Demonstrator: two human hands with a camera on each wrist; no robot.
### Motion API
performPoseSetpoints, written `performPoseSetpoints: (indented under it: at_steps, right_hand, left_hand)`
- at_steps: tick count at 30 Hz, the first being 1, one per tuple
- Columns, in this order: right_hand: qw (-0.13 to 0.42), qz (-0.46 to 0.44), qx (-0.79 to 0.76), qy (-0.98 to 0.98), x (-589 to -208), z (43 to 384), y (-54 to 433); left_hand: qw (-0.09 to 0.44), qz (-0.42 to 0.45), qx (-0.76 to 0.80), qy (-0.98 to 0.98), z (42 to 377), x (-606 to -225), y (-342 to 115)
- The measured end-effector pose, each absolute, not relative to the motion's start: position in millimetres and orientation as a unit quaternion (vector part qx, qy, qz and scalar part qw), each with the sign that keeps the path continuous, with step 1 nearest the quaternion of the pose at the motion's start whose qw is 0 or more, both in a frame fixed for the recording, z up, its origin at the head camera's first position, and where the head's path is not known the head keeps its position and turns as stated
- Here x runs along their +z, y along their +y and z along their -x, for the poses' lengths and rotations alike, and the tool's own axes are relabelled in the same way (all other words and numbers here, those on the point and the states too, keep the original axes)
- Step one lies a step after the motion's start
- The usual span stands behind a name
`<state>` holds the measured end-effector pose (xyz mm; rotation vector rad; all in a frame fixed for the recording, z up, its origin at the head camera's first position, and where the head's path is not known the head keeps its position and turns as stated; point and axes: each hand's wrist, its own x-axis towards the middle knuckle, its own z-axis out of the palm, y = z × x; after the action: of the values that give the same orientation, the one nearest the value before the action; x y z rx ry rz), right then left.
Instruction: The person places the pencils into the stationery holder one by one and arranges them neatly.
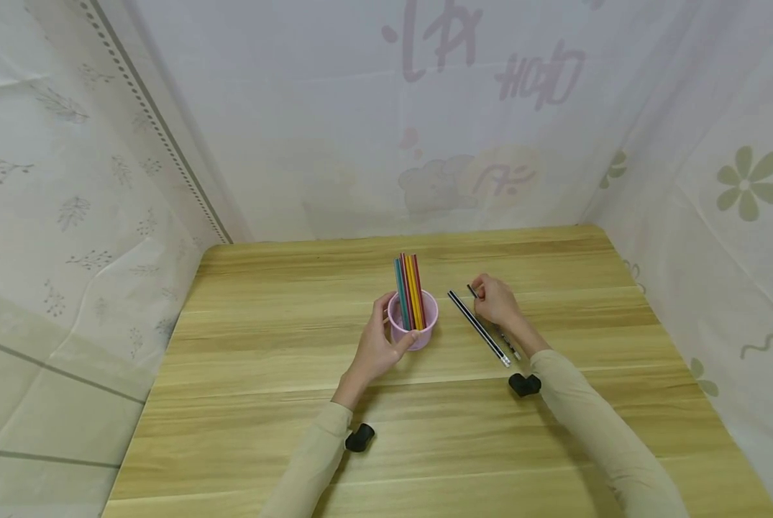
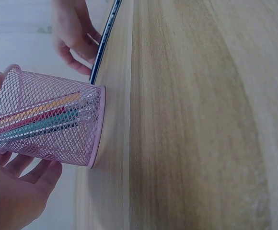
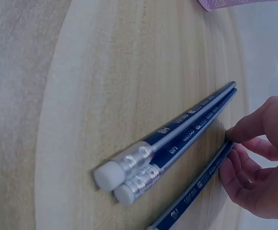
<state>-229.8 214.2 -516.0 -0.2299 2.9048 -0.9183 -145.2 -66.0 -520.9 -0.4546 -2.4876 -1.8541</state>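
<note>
My left hand (image 1: 377, 347) holds a pink mesh pencil cup (image 2: 57, 143), thumb on the near side and fingers round the far side. Inside the cup stand several coloured pencils (image 1: 410, 291) in teal, red and yellow, leaning together. To the cup's right, my right hand (image 1: 496, 302) pinches a dark pencil (image 3: 191, 191) between thumb and fingers near its far end. Its white-tipped eraser end shows past the hand in the head view. Just left of it, two dark striped pencils (image 3: 177, 139) with white erasers lie side by side on the table.
The wooden table (image 1: 263, 432) ends at the back against a pale printed curtain (image 1: 295, 144), with more curtain to the left and right. A black wrist mount (image 1: 360, 437) sits by the left cuff, another black mount (image 1: 525, 385) by the right cuff.
</note>
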Motion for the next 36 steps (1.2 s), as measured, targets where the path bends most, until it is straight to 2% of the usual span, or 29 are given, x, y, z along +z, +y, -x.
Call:
performPoseSetpoints:
  at_steps: [13,23,36]
  right_hand:
    - [0.034,0.086,-0.283,0.955,-508.8,233.3,214.5]
    - [0.026,0.093,-0.334,0.937,-472.6,234.2,194.1]
    - [-0.014,0.118,-0.389,0.913,-431.8,222.1,168.8]
  left_hand:
    - [0.004,0.148,-0.589,-0.794,144.8,-520.4,-64.9]
    - [0.0,0.14,-0.592,-0.794,144.7,-520.5,-65.8]
    - [0.005,0.149,-0.594,-0.791,144.5,-520.8,-65.9]
